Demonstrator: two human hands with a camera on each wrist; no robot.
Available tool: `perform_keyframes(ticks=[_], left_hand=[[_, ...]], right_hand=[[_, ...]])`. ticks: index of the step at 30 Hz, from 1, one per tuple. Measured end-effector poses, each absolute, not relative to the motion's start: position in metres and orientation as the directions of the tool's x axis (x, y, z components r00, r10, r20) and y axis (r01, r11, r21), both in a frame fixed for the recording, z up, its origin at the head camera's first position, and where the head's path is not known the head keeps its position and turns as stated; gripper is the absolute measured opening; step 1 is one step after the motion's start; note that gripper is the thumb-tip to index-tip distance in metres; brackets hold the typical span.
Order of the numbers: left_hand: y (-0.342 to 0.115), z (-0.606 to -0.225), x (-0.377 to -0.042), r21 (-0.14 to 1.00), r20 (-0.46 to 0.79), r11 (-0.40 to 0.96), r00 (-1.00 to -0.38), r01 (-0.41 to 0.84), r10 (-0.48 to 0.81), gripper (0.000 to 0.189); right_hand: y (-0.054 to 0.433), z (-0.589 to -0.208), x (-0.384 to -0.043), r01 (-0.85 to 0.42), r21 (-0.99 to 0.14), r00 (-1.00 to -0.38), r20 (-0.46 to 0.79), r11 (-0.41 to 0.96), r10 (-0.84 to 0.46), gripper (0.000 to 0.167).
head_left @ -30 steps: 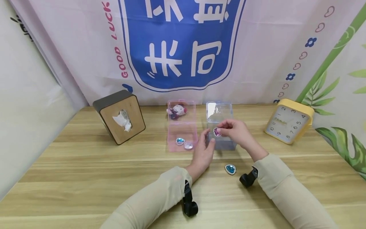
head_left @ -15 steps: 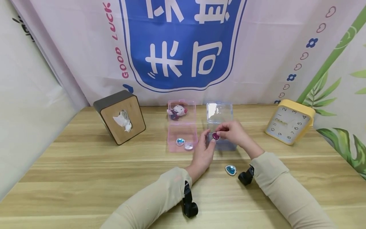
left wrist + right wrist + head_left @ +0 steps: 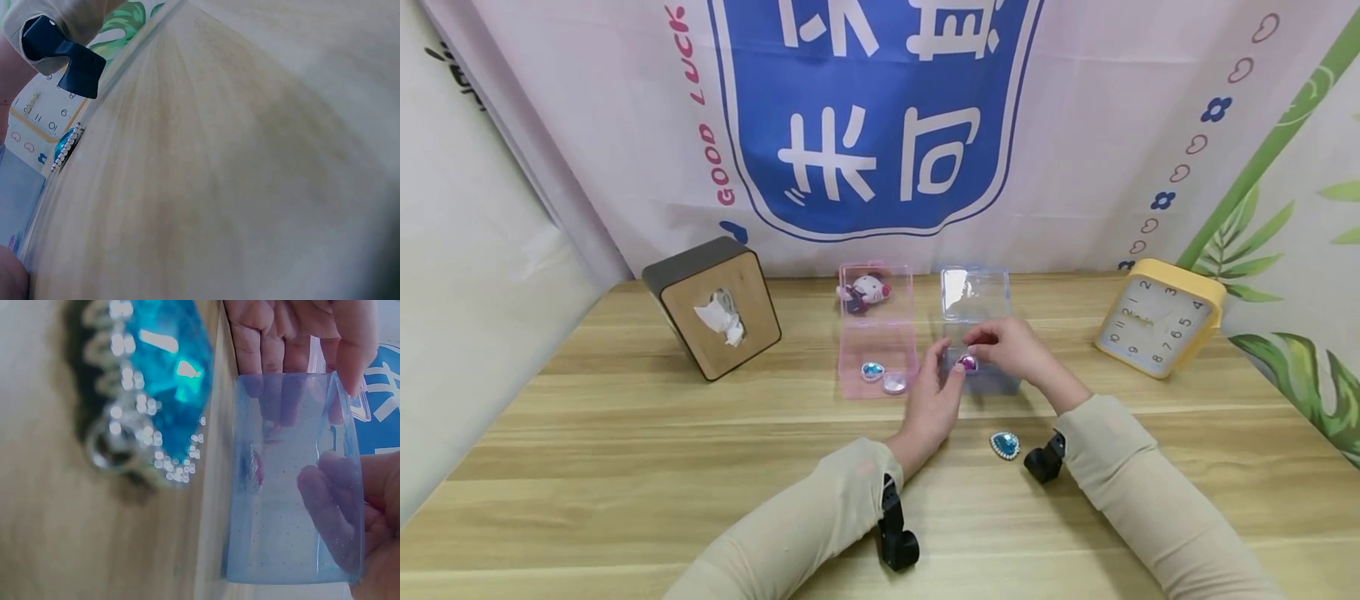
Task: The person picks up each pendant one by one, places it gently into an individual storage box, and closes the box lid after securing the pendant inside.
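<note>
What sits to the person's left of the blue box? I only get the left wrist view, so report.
Observer: An open pink box with a blue gem and a clear gem in it.
Operator: Now give me the right hand's position.
Observer: The right hand is at the blue box; its fingers show through the box's wall in the right wrist view.
Operator: Name whatever stands furthest left on the table.
Observer: A tissue box with a wood-toned face, white tissue poking out.

"good luck" (image 3: 711, 156) and white characters (image 3: 829, 158) on cloth (image 3: 1097, 125), numerals (image 3: 1184, 322) on yellow clock (image 3: 1159, 320)
</note>
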State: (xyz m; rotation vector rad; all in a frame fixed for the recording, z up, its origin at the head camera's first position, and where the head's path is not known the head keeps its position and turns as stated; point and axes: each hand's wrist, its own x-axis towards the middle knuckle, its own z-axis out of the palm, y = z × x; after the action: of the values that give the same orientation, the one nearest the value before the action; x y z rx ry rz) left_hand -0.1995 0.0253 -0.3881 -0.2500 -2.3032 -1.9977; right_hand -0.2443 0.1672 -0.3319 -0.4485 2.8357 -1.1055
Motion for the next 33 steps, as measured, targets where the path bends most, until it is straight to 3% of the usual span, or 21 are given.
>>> perform_keyframes(ticks=[17, 23, 33], left_hand=[[0.026, -0.388, -0.200, 0.979, 0.151, 0.127, -0.987, 0.157, 0.061, 0.046], [0.026, -0.388, -0.200, 0.980, 0.149, 0.124, -0.987, 0.156, 0.063, 0.046], [0.026, -0.388, -0.199, 0.980, 0.136, 0.137, -0.989, 0.143, 0.064, 0.045]], right_hand=[[0.175, -0.332, -0.227, -0.216, -0.827, -0.976, 0.174, 0.518, -0.130, 0.023], [0.182, -0.334, -0.214, -0.222, -0.865, -0.974, 0.178, 0.450, -0.140, 0.025], [0.194, -0.336, -0.191, -0.169, -0.884, -0.971, 0.073, 0.437, -0.227, 0.027]])
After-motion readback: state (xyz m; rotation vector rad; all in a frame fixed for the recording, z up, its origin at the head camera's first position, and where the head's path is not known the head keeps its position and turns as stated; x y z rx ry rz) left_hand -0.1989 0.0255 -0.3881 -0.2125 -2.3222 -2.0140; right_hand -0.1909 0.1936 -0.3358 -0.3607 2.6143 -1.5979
